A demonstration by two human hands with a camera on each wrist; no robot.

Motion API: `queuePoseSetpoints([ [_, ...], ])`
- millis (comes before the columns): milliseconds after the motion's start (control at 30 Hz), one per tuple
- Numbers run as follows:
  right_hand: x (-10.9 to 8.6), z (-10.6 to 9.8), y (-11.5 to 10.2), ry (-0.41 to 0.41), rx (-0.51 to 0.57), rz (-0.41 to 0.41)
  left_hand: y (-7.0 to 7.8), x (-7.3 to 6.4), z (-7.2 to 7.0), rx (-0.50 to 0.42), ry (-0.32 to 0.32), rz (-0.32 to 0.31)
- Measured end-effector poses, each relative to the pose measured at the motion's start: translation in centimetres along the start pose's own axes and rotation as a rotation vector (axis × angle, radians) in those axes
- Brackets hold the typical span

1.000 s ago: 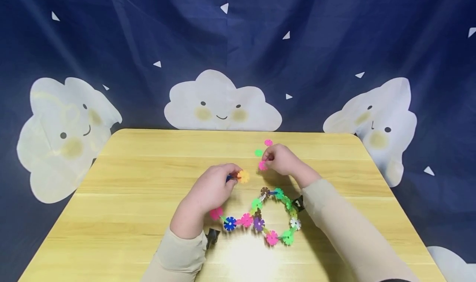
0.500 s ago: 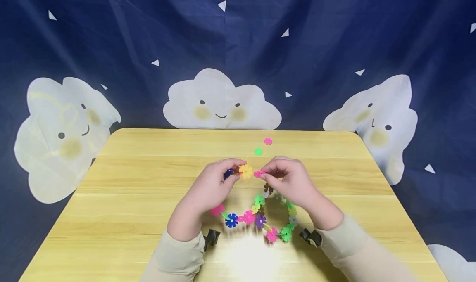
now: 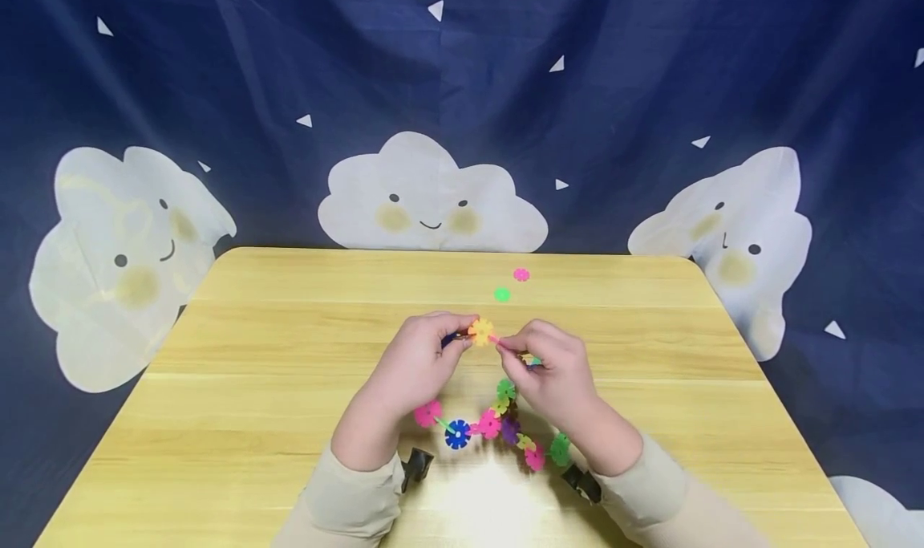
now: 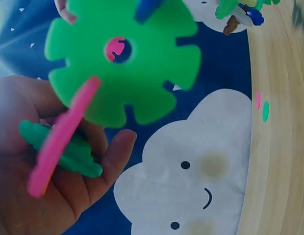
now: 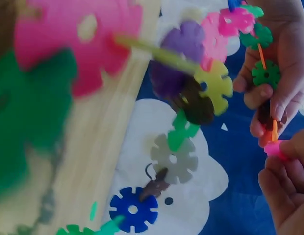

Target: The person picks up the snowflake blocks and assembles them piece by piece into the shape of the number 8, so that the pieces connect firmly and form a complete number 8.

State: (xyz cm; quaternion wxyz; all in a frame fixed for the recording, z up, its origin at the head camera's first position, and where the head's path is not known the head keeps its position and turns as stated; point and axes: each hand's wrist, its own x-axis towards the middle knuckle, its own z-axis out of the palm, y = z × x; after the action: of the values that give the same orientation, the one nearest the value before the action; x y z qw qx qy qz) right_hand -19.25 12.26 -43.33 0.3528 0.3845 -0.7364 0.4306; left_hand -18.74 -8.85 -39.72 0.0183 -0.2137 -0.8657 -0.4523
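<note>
My left hand [image 3: 407, 367] pinches the end of a chain of notched plastic snowflake discs, with a yellow-orange snowflake disc [image 3: 481, 331] sticking out past the fingertips. From the right, my right hand [image 3: 556, 375] pinches a pink snowflake disc [image 5: 275, 149] between thumb and fingers. The pink disc's edge meets the yellow-orange disc's rim. The chain runs below both hands, through a blue disc [image 3: 458, 434] and into a loop, partly hidden behind the right hand. Close to the left wrist camera is a large green disc [image 4: 152, 83] of the chain.
Two loose snowflake discs, one green [image 3: 502, 294] and one pink [image 3: 521, 275], lie on the wooden table [image 3: 289, 355] beyond the hands. Behind the table hangs a dark blue curtain [image 3: 491, 83] with cloud faces.
The right hand has brought the pink disc from near the loose discs toward the left hand, until it meets the yellow-orange disc. The left hand has shifted slightly right.
</note>
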Motion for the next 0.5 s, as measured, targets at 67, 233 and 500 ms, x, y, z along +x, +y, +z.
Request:
queuePoseSetpoints([
  [67, -0.21, 0.33, -0.06, 0.027, 0.005, 0.008, 0.03, 0.02, 0.02, 0.004, 0.0, 0.004],
  [233, -0.72, 0.98, -0.1, 0.11, 0.022, 0.021, 0.08, 0.15, 0.04, -0.009, -0.008, 0.002],
  [500, -0.55, 1.14, -0.17, 0.166, 0.037, -0.008, 0.24, 0.05, 0.0, -0.076, 0.009, -0.002],
])
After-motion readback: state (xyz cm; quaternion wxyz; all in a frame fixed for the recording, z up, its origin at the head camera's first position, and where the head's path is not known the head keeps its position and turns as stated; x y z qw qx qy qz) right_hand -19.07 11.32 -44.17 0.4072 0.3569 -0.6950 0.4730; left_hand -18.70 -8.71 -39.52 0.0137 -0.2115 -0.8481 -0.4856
